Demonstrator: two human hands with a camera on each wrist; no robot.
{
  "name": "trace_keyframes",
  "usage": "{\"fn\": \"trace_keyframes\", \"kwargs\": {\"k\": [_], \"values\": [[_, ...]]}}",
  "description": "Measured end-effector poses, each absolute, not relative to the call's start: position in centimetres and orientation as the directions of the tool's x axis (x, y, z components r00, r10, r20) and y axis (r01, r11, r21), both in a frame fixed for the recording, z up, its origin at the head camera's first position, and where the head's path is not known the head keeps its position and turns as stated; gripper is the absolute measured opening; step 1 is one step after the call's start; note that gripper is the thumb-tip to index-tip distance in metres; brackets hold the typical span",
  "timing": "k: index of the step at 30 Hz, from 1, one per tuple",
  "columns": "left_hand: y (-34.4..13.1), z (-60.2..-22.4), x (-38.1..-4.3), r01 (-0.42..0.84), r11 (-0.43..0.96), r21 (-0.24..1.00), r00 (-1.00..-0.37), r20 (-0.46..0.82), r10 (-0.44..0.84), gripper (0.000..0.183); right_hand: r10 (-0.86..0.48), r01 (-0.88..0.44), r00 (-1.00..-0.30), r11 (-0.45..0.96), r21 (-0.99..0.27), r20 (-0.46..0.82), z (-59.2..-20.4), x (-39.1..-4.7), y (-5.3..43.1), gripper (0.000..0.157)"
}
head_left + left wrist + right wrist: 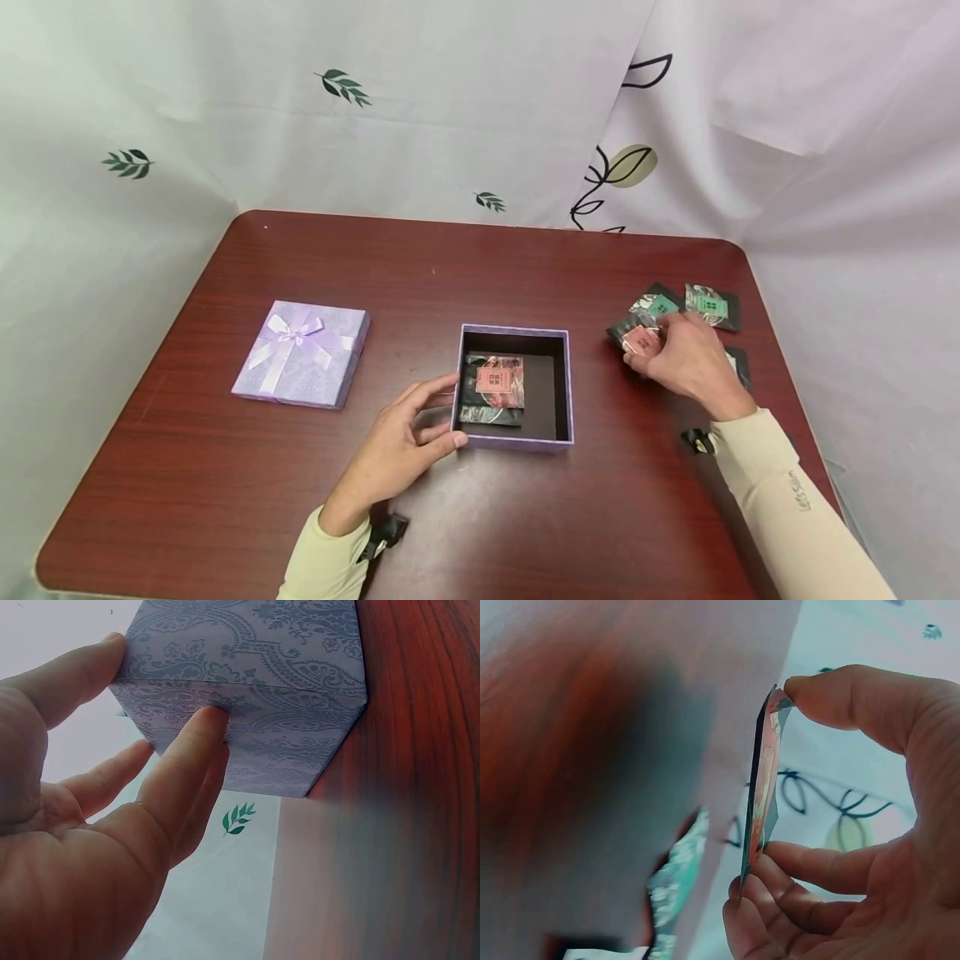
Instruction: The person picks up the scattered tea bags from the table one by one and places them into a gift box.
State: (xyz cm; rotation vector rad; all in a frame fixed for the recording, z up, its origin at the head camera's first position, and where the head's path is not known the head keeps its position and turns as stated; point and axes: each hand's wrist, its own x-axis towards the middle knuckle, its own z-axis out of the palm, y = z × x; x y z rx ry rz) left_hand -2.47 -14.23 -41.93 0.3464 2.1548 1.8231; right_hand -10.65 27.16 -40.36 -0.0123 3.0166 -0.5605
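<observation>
An open lilac box (525, 445) with a dark inside stands in the middle of the table. Two overlapping sachets lie in its left part, the upper one a pink-labelled sachet (494, 381). My left hand (401, 446) rests its thumb and fairly straight fingers against the box's left side; the left wrist view shows the fingertips on the patterned wall (277, 742). Over at the right, my right hand (693, 362) pinches another dark sachet with a pink label (765, 776) by its edges, between thumb and fingers. This sachet is seen nearly edge-on in the right wrist view.
A lilac lid (303, 354) with a ribbon bow lies to the left. Green-labelled sachets (712, 307) sit near the table's right edge, and another dark sachet (741, 367) is partly hidden by my right hand. Patterned white cloth (420, 125) hangs behind the table.
</observation>
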Motion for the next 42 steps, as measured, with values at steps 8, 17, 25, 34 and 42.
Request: {"fn": "trace_keyframes", "kwargs": {"k": [8, 17, 25, 34, 42], "values": [[-14.3, -41.9, -2.4, -0.004, 0.156, 0.988, -0.928, -0.061, 0.367, 0.075, -0.061, -0.051, -0.998, 0.92, -0.389, -0.013, -37.5, -9.9, 25.4, 0.073], [-14.4, -41.9, -2.3, -0.005, 0.168, 0.986, -0.931, -0.066, 0.36, 0.075, -0.129, -0.135, -0.991, 0.913, -0.384, 0.041, -34.4, -8.4, 22.6, 0.072], [-14.4, -41.9, -2.4, 0.0, 0.171, 0.985, -0.932, -0.062, 0.358, 0.075, -0.233, -0.266, -0.963, 0.891, -0.368, 0.132, -33.7, -7.5, 19.9, 0.07], [-14.2, -42.0, -2.4, -0.008, 0.152, 0.988, -0.929, -0.064, 0.364, 0.074, -0.373, -0.404, -0.915, 0.855, -0.324, 0.157, -34.2, -7.1, 17.0, 0.074], [-14.1, -42.0, -2.4, 0.002, 0.161, 0.987, -0.93, -0.057, 0.362, 0.073, -0.479, -0.502, -0.865, 0.807, -0.313, 0.153, -35.2, -6.9, 14.1, 0.071]]}}
